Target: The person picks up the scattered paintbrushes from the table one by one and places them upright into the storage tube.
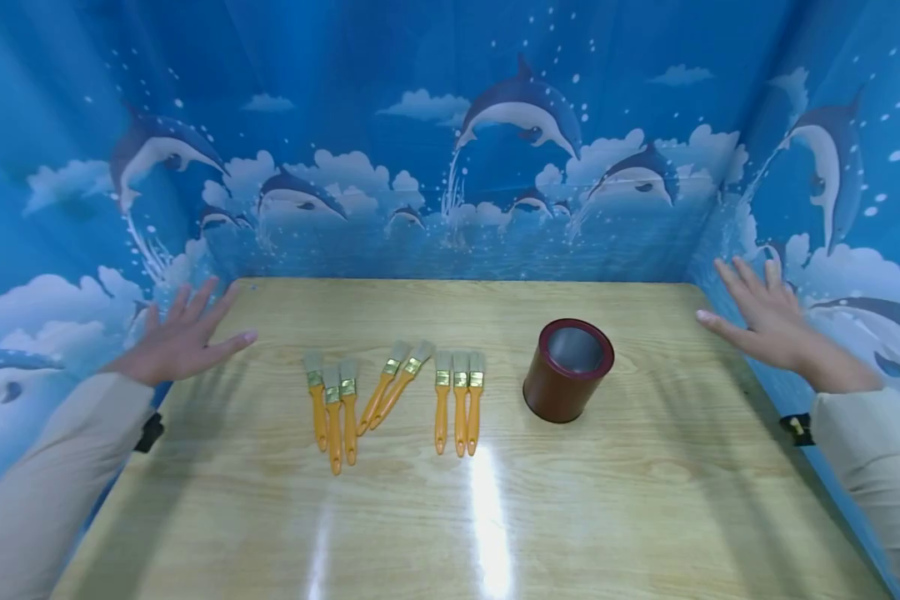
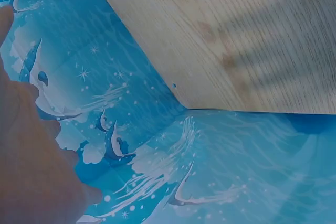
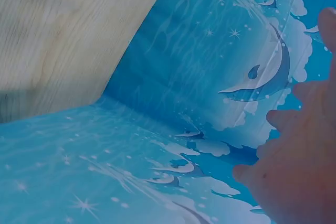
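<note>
While the left hand (image 1: 183, 337) hangs out by the left edge of the wood-look surface (image 1: 390, 525), its fingers are fanned wide, thumb pointing inward, and it's not holding a thing. Pale sleeve (image 1: 52, 475) on that arm, plus some dark bit of gear (image 1: 148, 432) at the wrist. Moving right, you hit the first bunch of paintbrushes (image 1: 334, 429), three of them, kinda staggered, with the middle one lying nearest the person. Next up is a slanted pair (image 1: 394, 394), bristles angled off to the right, then a neater trio (image 1: 461, 408) lying pretty much side by side. All eight have orangey handles toward the person and pale bristles facing away. Just past those, a brown can (image 1: 558, 387) with a dark red rim stands upright, open at the top, grey inside. Way over on the right, well apart from the can, the right hand (image 1: 768, 325) is spread out too, also empty, near the blue dolphin curtain (image 1: 390, 50) that wraps the sides and back.
</note>
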`<state>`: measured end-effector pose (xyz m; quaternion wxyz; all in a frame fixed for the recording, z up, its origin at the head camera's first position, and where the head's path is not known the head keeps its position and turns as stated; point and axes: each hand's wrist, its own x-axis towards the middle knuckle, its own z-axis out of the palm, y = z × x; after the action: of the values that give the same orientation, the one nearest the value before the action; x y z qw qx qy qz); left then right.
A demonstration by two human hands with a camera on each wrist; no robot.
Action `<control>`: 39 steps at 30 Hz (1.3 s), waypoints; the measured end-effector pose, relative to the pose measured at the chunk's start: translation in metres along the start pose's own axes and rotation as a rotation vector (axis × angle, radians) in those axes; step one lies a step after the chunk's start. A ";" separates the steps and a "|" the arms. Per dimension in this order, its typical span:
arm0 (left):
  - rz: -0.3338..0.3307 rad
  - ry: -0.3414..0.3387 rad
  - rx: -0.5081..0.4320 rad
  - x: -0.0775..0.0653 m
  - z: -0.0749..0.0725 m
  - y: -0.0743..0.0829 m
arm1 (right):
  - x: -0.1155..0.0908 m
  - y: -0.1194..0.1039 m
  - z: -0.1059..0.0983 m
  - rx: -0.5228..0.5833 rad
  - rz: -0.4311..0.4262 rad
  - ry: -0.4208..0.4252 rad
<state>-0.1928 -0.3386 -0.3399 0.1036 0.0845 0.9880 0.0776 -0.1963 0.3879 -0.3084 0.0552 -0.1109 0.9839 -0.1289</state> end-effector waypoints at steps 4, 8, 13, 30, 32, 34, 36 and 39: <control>0.014 -0.007 -0.011 0.001 0.000 0.003 | 0.001 0.000 0.004 0.083 0.007 -0.028; 0.029 -0.010 -0.018 0.001 0.000 0.008 | 0.002 -0.003 0.012 0.237 0.030 -0.091; 0.054 -0.008 -0.044 0.002 0.003 0.014 | 0.010 -0.012 0.037 0.448 -0.073 -0.114; 0.190 0.049 -0.066 0.003 0.039 0.056 | 0.037 -0.037 0.137 0.960 -0.375 -0.293; 0.204 0.063 -0.070 0.002 0.048 0.065 | 0.037 -0.040 0.140 0.986 -0.372 -0.275; 0.211 0.083 -0.063 0.002 0.056 0.074 | 0.038 -0.044 0.142 1.005 -0.354 -0.260; 0.225 0.103 -0.077 0.002 0.064 0.083 | 0.038 -0.047 0.143 1.007 -0.322 -0.249; 0.253 0.117 -0.102 0.005 0.076 0.097 | 0.038 -0.051 0.143 0.988 -0.275 -0.240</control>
<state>-0.1667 -0.2329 -0.3979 0.0394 0.1984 0.9685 0.1450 -0.2036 0.2967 -0.4358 0.1958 -0.2138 0.7689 -0.5699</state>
